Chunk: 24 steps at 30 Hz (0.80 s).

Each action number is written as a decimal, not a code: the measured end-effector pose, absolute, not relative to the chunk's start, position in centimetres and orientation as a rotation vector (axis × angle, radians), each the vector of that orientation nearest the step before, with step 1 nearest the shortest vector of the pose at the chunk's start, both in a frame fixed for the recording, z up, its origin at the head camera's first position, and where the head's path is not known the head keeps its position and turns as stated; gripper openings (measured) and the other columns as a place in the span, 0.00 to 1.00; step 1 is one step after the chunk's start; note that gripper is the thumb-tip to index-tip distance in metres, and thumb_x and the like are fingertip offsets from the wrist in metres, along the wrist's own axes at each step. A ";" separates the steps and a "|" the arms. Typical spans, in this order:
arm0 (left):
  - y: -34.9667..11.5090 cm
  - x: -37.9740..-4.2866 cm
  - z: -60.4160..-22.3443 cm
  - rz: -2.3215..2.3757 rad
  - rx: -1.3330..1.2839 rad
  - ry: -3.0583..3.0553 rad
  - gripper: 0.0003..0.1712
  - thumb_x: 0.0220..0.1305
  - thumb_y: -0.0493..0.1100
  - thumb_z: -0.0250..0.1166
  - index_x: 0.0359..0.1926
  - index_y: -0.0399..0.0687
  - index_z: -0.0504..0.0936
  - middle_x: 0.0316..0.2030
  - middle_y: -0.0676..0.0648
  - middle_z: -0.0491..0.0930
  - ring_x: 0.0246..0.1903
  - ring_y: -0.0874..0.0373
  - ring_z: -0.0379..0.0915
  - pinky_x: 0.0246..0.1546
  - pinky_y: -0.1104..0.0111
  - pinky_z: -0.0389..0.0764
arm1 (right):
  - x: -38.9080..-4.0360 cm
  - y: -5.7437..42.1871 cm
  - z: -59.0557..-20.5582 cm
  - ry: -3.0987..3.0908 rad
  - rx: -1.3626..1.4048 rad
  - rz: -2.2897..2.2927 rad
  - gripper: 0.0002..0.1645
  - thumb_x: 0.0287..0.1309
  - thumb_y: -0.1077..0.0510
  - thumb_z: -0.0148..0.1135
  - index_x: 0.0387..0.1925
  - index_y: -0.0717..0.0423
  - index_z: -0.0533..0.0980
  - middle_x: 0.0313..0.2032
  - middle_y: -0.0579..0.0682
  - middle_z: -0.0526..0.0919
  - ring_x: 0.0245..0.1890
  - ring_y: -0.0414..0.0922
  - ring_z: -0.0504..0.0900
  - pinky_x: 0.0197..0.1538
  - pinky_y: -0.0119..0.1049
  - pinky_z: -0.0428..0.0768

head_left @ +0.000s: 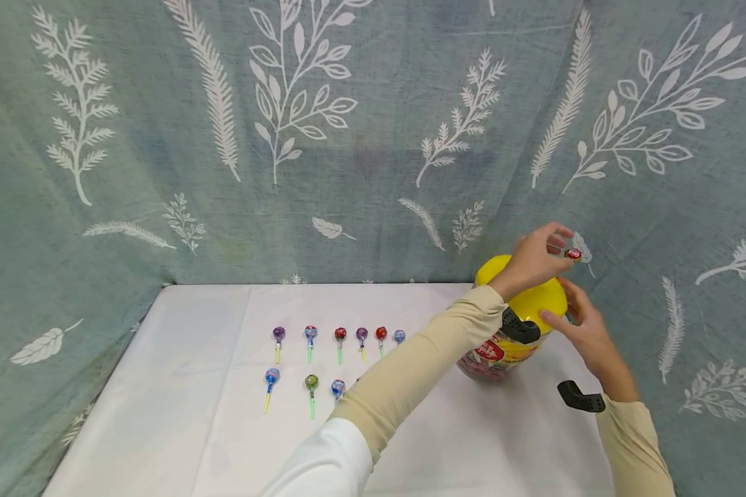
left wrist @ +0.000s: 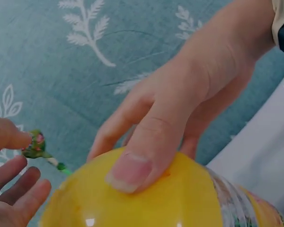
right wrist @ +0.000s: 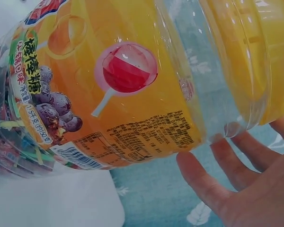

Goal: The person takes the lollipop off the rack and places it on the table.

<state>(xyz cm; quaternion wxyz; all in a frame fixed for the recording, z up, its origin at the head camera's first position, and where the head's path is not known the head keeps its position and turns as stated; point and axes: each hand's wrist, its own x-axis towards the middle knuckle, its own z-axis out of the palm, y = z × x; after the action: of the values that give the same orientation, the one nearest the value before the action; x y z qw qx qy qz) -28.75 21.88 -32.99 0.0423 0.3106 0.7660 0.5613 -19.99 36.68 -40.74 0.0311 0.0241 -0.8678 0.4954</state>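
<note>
My left hand [head_left: 537, 255] reaches across above the jar, pinching a wrapped lollipop [head_left: 573, 255] by its candy end. In the left wrist view, the lollipop [left wrist: 37, 144] shows a green and red wrapper and a green stick. A large clear plastic jar [right wrist: 128, 90] with a yellow lid [head_left: 543, 304] leans at the back right of the table. On its right side my right hand [head_left: 587, 331] grips it, thumb on the lid, fingers round the far side. Fingertips [right wrist: 191, 165] touch the jar near its neck in the right wrist view. Lollipops show inside through its lower wall.
Two rows of lollipops lie on the white table [head_left: 217, 428], among them a purple one [head_left: 278, 333] and a green one [head_left: 311, 382]. My left sleeve [head_left: 404, 379] hides part of the front row. A leaf-patterned curtain [head_left: 360, 159] hangs behind the table.
</note>
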 end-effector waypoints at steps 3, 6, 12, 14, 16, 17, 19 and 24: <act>22.3 -28.7 -33.5 1.667 0.975 2.362 0.17 0.62 0.36 0.62 0.52 0.50 0.75 0.44 0.54 0.77 0.43 0.66 0.73 0.39 0.85 0.71 | -20.1 36.6 -40.9 -2.670 0.068 1.529 0.49 0.63 0.50 0.58 0.74 0.51 0.39 0.70 0.64 0.50 0.66 0.66 0.50 0.59 0.69 0.56; 22.6 -28.5 -33.8 1.620 1.004 2.384 0.16 0.63 0.34 0.60 0.51 0.49 0.75 0.41 0.55 0.78 0.39 0.68 0.73 0.36 0.85 0.71 | -20.1 36.6 -41.0 -2.661 0.078 1.524 0.49 0.64 0.51 0.58 0.74 0.52 0.39 0.69 0.64 0.51 0.66 0.66 0.51 0.59 0.69 0.57; 23.2 -28.6 -33.4 1.486 0.993 2.515 0.19 0.63 0.35 0.59 0.55 0.50 0.74 0.33 0.56 0.77 0.27 0.67 0.70 0.23 0.81 0.70 | -20.1 36.3 -41.0 -2.632 0.104 1.553 0.48 0.64 0.52 0.58 0.74 0.51 0.40 0.69 0.64 0.51 0.65 0.65 0.53 0.59 0.69 0.57; 23.3 -28.6 -33.5 1.517 0.997 2.510 0.18 0.62 0.34 0.58 0.54 0.49 0.74 0.33 0.55 0.77 0.26 0.66 0.70 0.23 0.81 0.70 | -20.2 36.2 -41.0 -2.622 0.109 1.568 0.48 0.64 0.52 0.58 0.74 0.50 0.41 0.69 0.63 0.51 0.65 0.64 0.53 0.59 0.69 0.57; 23.2 -28.6 -33.7 1.602 1.007 2.469 0.17 0.62 0.33 0.57 0.52 0.47 0.75 0.32 0.55 0.77 0.25 0.65 0.70 0.22 0.80 0.70 | -20.2 36.2 -41.0 -2.615 0.112 1.582 0.48 0.64 0.52 0.58 0.74 0.50 0.41 0.69 0.63 0.52 0.65 0.63 0.54 0.59 0.68 0.57; 23.2 -28.6 -33.8 1.656 1.014 2.445 0.16 0.63 0.33 0.57 0.52 0.47 0.75 0.32 0.54 0.77 0.25 0.66 0.70 0.22 0.81 0.70 | -20.2 36.1 -41.1 -2.614 0.112 1.583 0.48 0.64 0.52 0.58 0.74 0.50 0.41 0.68 0.63 0.53 0.65 0.63 0.54 0.59 0.68 0.58; 23.1 -28.5 -33.9 1.758 1.027 2.402 0.15 0.63 0.32 0.56 0.51 0.46 0.75 0.32 0.53 0.78 0.26 0.67 0.70 0.24 0.82 0.71 | -20.2 36.2 -41.1 -2.619 0.106 1.573 0.48 0.63 0.52 0.59 0.74 0.51 0.41 0.67 0.64 0.54 0.65 0.64 0.54 0.59 0.68 0.58; 22.9 -28.5 -33.8 1.905 1.075 2.372 0.15 0.65 0.33 0.56 0.52 0.46 0.75 0.35 0.51 0.80 0.30 0.70 0.72 0.30 0.84 0.73 | -20.1 36.4 -41.0 -2.625 0.065 1.550 0.50 0.63 0.50 0.59 0.74 0.53 0.40 0.66 0.66 0.55 0.65 0.66 0.53 0.59 0.68 0.58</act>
<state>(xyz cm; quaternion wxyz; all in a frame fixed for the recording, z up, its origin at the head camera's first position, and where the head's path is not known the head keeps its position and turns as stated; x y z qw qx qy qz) -28.46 22.85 -33.77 -0.0427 0.3327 0.7345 0.5899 -20.05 36.38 -40.98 0.0459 0.0214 -0.8600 0.5079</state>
